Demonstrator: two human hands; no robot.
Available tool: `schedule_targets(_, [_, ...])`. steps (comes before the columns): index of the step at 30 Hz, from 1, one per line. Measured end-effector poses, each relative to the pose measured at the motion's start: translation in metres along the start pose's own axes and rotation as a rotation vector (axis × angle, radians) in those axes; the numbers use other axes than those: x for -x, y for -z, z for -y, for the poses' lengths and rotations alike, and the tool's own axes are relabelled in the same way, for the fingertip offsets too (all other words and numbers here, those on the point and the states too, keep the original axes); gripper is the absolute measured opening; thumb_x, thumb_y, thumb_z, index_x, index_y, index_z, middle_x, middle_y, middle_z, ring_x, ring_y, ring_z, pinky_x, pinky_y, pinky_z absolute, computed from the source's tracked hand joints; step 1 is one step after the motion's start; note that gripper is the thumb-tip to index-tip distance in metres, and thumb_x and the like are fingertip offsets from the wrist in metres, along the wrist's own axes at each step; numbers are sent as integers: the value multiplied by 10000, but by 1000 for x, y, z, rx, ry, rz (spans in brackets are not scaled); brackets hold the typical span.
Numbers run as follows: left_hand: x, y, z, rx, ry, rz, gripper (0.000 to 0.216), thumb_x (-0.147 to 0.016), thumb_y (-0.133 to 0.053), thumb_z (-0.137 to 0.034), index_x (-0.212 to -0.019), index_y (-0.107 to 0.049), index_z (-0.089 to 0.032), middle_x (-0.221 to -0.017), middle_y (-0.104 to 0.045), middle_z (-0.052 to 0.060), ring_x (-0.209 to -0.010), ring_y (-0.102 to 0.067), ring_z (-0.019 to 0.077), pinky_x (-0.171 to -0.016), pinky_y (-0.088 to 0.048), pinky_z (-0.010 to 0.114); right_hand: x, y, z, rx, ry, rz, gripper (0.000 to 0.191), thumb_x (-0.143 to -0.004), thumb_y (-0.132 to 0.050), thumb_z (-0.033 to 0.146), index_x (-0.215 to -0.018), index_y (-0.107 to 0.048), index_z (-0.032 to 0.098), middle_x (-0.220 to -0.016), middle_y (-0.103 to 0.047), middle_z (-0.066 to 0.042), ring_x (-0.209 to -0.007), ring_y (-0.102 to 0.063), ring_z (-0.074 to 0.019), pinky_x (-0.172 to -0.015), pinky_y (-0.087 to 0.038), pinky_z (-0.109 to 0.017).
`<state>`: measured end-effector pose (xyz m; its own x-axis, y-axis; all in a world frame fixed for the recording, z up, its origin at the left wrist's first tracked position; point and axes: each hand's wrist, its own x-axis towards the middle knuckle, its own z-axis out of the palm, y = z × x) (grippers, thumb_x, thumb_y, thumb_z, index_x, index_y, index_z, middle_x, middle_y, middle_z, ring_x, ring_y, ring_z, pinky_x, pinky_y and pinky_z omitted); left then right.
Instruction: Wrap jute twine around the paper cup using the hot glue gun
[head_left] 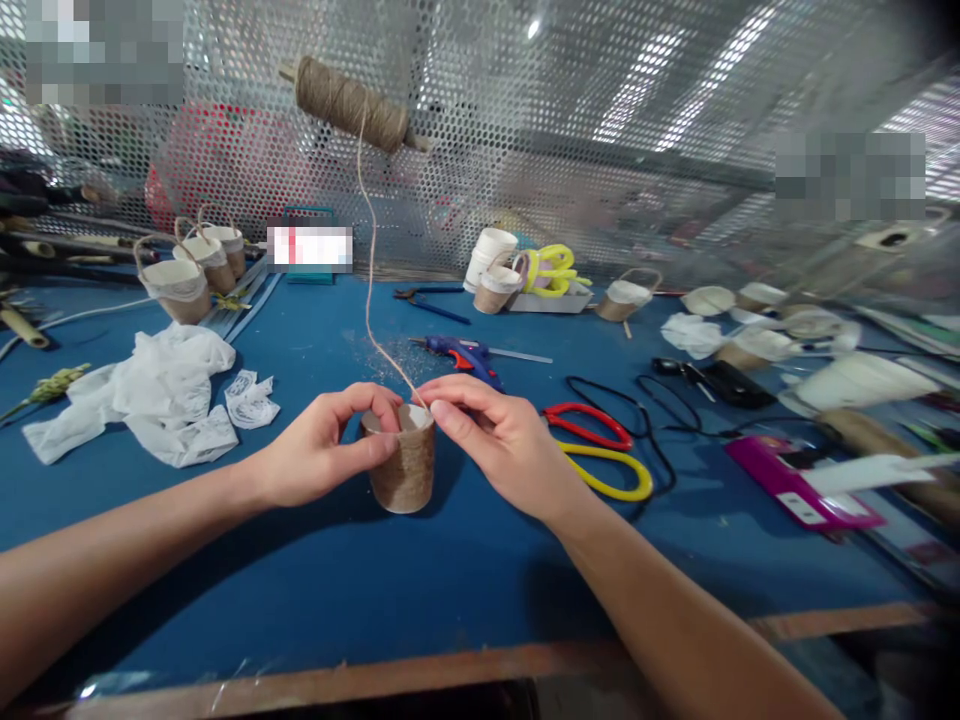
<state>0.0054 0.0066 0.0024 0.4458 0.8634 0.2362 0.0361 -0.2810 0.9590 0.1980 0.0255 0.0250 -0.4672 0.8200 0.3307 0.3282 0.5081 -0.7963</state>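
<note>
A paper cup wrapped in brown twine [405, 470] is held upright just over or on the blue table, its pale inside showing at the rim. My left hand [322, 445] pinches the cup's left rim, thumb outside and fingers over the edge. At the right side of the rim, my right hand [502, 435] pinches a strand of twine [373, 250] between thumb and fingers. That strand runs up to a twine spool [349, 103] on a rod against the mesh. Whether the cup's base touches the table I cannot tell.
Behind the cup lies a blue glue gun [465, 355]. Scissors with red and yellow handles [611, 470] are right of my right hand. White lace [165, 385] lies left, near finished small baskets [176, 290]. A purple power strip [802, 485] sits at right among cords.
</note>
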Motion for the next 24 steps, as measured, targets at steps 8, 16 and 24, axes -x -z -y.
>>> schedule_targets(8, [-1,-3,-3,-72,7,-1,110,-794,-529,-215,-716,-496,-146,-828,-553,52,-838,-506,172,-775,-408,319,-5,-4,0,-80,-83,53,162,-833,-526,264,-741,-621,170,-979,-626,-61,-907,-589,-156,-791,-465,-302])
schedule_targets(16, [-2,-2,0,-178,48,-42,121,-774,-553,-246,-721,-486,-161,-857,-582,57,-925,-524,203,-854,-408,351,-3,-2,-3,-82,-65,148,136,-839,-532,258,-750,-585,170,-1021,-587,-68,-953,-557,-156,-833,-444,-318])
schedule_targets(24, [0,0,1,-165,14,-15,115,-798,-528,-235,-722,-492,-158,-874,-576,64,-969,-518,208,-861,-402,339,-3,-4,0,-59,-37,124,167,-852,-512,285,-764,-597,170,-1006,-614,-71,-955,-574,-158,-843,-450,-307])
